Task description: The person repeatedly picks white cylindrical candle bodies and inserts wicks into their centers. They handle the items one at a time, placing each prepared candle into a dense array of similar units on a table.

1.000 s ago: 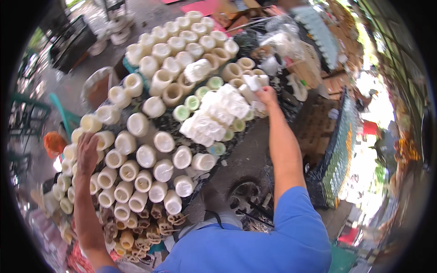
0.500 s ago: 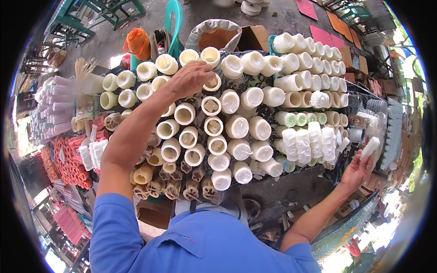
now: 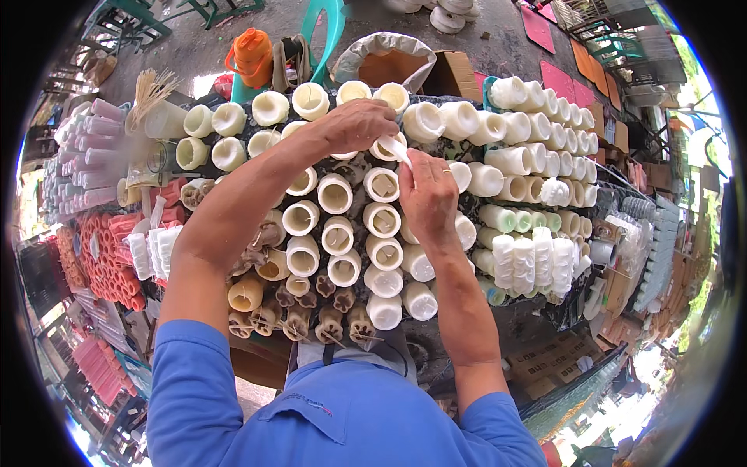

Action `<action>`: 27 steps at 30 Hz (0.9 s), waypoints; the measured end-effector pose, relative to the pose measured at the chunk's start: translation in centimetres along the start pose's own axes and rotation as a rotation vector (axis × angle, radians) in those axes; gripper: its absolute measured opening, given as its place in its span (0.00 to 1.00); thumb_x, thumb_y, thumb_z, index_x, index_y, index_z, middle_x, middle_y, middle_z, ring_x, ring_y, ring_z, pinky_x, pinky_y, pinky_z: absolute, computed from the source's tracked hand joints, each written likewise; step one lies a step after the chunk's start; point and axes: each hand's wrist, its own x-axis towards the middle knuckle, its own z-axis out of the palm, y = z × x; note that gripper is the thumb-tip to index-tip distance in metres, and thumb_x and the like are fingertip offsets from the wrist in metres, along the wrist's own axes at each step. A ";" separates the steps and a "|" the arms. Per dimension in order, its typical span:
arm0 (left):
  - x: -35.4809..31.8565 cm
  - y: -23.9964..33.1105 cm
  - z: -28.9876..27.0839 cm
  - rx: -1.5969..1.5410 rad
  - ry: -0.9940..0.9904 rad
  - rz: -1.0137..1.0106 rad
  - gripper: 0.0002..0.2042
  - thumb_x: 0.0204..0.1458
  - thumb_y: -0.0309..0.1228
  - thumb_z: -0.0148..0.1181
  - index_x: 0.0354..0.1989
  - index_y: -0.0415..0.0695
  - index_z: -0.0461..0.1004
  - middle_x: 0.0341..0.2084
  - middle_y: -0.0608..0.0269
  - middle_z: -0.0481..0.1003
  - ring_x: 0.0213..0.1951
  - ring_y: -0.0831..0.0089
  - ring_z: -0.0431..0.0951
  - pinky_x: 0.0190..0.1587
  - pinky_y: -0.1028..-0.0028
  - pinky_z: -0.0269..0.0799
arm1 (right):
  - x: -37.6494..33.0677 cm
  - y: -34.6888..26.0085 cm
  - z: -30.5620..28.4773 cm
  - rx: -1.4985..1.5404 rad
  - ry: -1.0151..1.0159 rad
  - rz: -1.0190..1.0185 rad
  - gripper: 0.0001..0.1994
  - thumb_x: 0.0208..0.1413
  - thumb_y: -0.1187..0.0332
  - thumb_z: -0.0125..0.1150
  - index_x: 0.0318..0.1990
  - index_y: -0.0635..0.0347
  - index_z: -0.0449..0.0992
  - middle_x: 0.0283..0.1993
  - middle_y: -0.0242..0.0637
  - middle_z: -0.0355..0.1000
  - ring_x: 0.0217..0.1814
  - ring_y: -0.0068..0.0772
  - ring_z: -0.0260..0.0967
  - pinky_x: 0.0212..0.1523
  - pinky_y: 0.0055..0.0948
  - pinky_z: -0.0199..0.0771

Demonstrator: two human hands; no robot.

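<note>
Two hands over the table (image 3: pixel 457 151), and the right hand (image 3: pixel 429 191) has its fingers closed on one slim white piece (image 3: pixel 399 152), slanting across the mouth of one hollow cream cylinder (image 3: pixel 383 152)! The left hand (image 3: pixel 362 126) curls just beside it, fingertips hidden; can't tell whether they grip anything. Over on the right, four wavy white blocks (image 3: pixel 523 263) side by side; beyond the table, one orange jug (image 3: pixel 250 58).

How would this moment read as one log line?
right hand: holds white stick over cup | left hand: close by | around: more cups
</note>
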 end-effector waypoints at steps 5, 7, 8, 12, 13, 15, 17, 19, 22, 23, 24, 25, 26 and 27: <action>0.7 -0.2 -0.1 -0.126 -0.039 -0.043 0.01 0.53 0.24 0.67 0.33 0.42 0.80 0.33 0.60 0.76 0.45 0.56 0.81 0.46 0.57 0.77 | -0.6 0.5 0.0 0.021 -0.080 0.079 0.13 0.59 0.77 0.71 0.51 0.68 0.82 0.44 0.51 0.84 0.46 0.55 0.82 0.48 0.47 0.84; 1.2 -0.4 -0.2 -0.197 -0.085 -0.091 0.02 0.54 0.25 0.66 0.31 0.41 0.80 0.32 0.59 0.77 0.44 0.55 0.81 0.46 0.56 0.77 | -0.2 0.6 -0.2 0.010 -0.102 0.040 0.12 0.59 0.76 0.70 0.50 0.68 0.82 0.43 0.51 0.84 0.45 0.55 0.82 0.47 0.48 0.83; 1.4 -0.3 -0.1 -0.206 -0.094 -0.096 0.03 0.54 0.25 0.65 0.30 0.40 0.79 0.31 0.58 0.77 0.43 0.54 0.81 0.45 0.56 0.76 | 0.1 0.5 -0.3 0.009 -0.117 0.055 0.12 0.59 0.77 0.70 0.50 0.68 0.82 0.43 0.51 0.84 0.44 0.55 0.82 0.47 0.48 0.83; 2.2 -0.2 -0.2 -0.227 -0.135 -0.120 0.06 0.54 0.25 0.64 0.28 0.37 0.79 0.29 0.54 0.77 0.40 0.52 0.81 0.44 0.55 0.76 | 1.4 0.1 0.4 0.020 -0.155 0.038 0.10 0.58 0.78 0.69 0.47 0.68 0.81 0.40 0.51 0.83 0.41 0.56 0.81 0.44 0.49 0.83; 2.5 -0.1 -0.2 -0.219 -0.159 -0.130 0.06 0.54 0.25 0.64 0.27 0.37 0.79 0.29 0.53 0.77 0.39 0.52 0.81 0.44 0.55 0.75 | 1.7 0.0 0.6 0.026 -0.155 0.016 0.09 0.57 0.78 0.68 0.46 0.68 0.81 0.39 0.52 0.82 0.40 0.56 0.81 0.43 0.49 0.83; 2.7 -0.1 -0.4 -0.240 -0.191 -0.174 0.05 0.53 0.25 0.64 0.29 0.37 0.81 0.33 0.51 0.80 0.41 0.49 0.82 0.46 0.53 0.77 | 2.0 -0.3 1.3 -0.006 -0.182 0.041 0.10 0.57 0.78 0.67 0.46 0.68 0.81 0.37 0.52 0.81 0.39 0.56 0.81 0.41 0.49 0.83; 2.9 -0.1 -0.7 -0.252 -0.211 -0.197 0.04 0.52 0.25 0.65 0.31 0.37 0.83 0.35 0.50 0.82 0.42 0.48 0.83 0.47 0.53 0.77 | 2.0 -0.4 1.7 -0.053 -0.212 0.057 0.10 0.57 0.78 0.67 0.46 0.68 0.80 0.35 0.52 0.81 0.38 0.56 0.82 0.39 0.49 0.83; 2.9 -0.1 -0.9 -0.268 -0.207 -0.193 0.05 0.51 0.25 0.65 0.32 0.38 0.85 0.36 0.49 0.83 0.42 0.49 0.83 0.48 0.53 0.77 | 2.0 -0.6 2.0 -0.115 -0.239 0.055 0.10 0.57 0.78 0.66 0.46 0.68 0.80 0.34 0.52 0.81 0.38 0.55 0.82 0.38 0.48 0.84; 3.2 -0.2 -1.0 -0.198 -0.261 -0.237 0.06 0.50 0.24 0.65 0.35 0.39 0.86 0.36 0.49 0.83 0.44 0.50 0.84 0.49 0.54 0.78 | 2.4 -0.8 2.5 -0.171 -0.271 0.077 0.11 0.57 0.78 0.66 0.48 0.68 0.79 0.34 0.52 0.80 0.38 0.56 0.82 0.40 0.49 0.84; 3.1 -0.1 -1.0 -0.219 -0.257 -0.234 0.07 0.50 0.23 0.65 0.35 0.39 0.87 0.37 0.49 0.84 0.44 0.50 0.84 0.49 0.54 0.78 | 2.5 -0.9 2.7 -0.139 -0.265 0.083 0.12 0.57 0.77 0.66 0.48 0.68 0.79 0.34 0.52 0.81 0.38 0.57 0.82 0.41 0.49 0.84; 3.1 -0.2 -0.9 -0.238 -0.249 -0.230 0.07 0.49 0.23 0.65 0.35 0.39 0.87 0.37 0.49 0.84 0.44 0.50 0.84 0.49 0.55 0.78 | 2.6 -0.9 2.8 -0.115 -0.260 0.085 0.12 0.57 0.77 0.67 0.48 0.68 0.79 0.34 0.52 0.81 0.38 0.58 0.81 0.41 0.50 0.84; 2.7 0.3 -0.6 -0.257 -0.259 -0.235 0.08 0.49 0.23 0.65 0.36 0.39 0.87 0.37 0.49 0.84 0.44 0.50 0.84 0.49 0.55 0.79 | 2.4 -1.1 2.8 -0.096 -0.289 0.114 0.12 0.57 0.77 0.68 0.48 0.69 0.79 0.34 0.52 0.81 0.38 0.59 0.81 0.42 0.50 0.84; 2.7 0.3 -0.5 -0.264 -0.236 -0.221 0.08 0.49 0.23 0.65 0.36 0.39 0.87 0.37 0.50 0.84 0.44 0.50 0.84 0.49 0.55 0.79 | 2.5 -1.0 2.8 -0.063 -0.259 0.100 0.13 0.57 0.77 0.68 0.49 0.68 0.78 0.35 0.52 0.81 0.39 0.59 0.81 0.43 0.51 0.83; 2.6 0.3 -0.5 -0.258 -0.225 -0.213 0.08 0.49 0.22 0.65 0.35 0.39 0.87 0.37 0.50 0.84 0.44 0.50 0.84 0.49 0.55 0.79 | 2.3 -1.1 2.8 -0.037 -0.250 0.104 0.13 0.57 0.76 0.69 0.49 0.68 0.78 0.35 0.52 0.81 0.39 0.59 0.81 0.43 0.51 0.83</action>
